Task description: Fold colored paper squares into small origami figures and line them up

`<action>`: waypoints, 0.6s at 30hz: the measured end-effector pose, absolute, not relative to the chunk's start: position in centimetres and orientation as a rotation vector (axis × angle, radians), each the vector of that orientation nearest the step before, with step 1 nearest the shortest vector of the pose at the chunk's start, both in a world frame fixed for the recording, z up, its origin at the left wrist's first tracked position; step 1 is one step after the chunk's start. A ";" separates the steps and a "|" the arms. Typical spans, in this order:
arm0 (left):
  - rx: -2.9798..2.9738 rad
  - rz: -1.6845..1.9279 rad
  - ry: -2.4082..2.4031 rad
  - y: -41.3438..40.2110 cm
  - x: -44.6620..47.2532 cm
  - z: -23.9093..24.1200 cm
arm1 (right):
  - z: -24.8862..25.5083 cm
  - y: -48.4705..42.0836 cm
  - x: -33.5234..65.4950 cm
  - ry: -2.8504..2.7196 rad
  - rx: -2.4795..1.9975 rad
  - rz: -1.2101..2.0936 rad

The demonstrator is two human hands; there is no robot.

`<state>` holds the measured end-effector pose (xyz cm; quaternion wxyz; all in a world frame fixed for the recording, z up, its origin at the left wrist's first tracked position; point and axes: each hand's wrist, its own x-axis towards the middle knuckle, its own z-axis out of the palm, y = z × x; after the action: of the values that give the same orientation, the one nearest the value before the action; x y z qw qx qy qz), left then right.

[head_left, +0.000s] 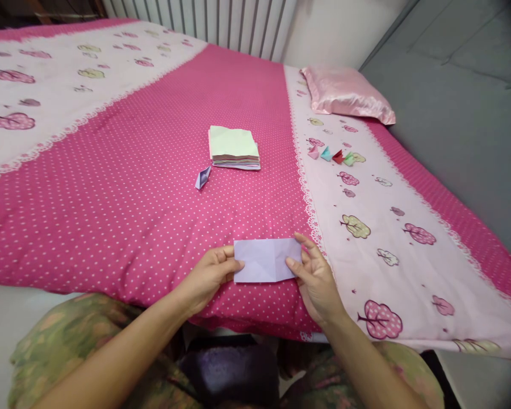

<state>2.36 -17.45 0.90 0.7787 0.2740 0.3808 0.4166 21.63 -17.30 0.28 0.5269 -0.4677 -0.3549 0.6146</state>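
A pale lilac sheet of paper (265, 259), folded into a long rectangle with creases across it, lies flat near the front edge of the pink dotted bedspread (132, 193). My left hand (210, 275) pinches its left end between thumb and fingers. My right hand (317, 278) holds the right end, fingertips pressing on top. Farther back sits a stack of coloured paper squares (234, 147) with a pale green sheet on top. A small folded lilac paper boat (202, 177) lies just left of the stack.
Several small folded paper boats, pink (313, 152), teal (326, 154), red (338, 157) and green (349, 159), stand in a row on the white tree-patterned strip. A pink satin pillow (344, 94) lies at the back right. A grey wall (451, 113) borders the bed's right side.
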 end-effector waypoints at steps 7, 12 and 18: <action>0.647 0.967 0.857 -17.5 2.5 1.2 | 0.2 -17.4 21.6 -0.802 -1.089 1.417; 0.623 1.000 0.880 -17.4 2.6 1.1 | 0.2 -17.3 21.6 -0.792 -1.065 1.427; 0.697 1.129 1.045 -17.4 2.6 0.8 | -0.4 -17.4 21.6 -0.848 -1.109 1.357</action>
<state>2.64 -17.41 0.83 0.6642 0.3084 0.4624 0.4999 21.61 -17.37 -0.44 0.5626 -0.4709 -0.3601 0.5762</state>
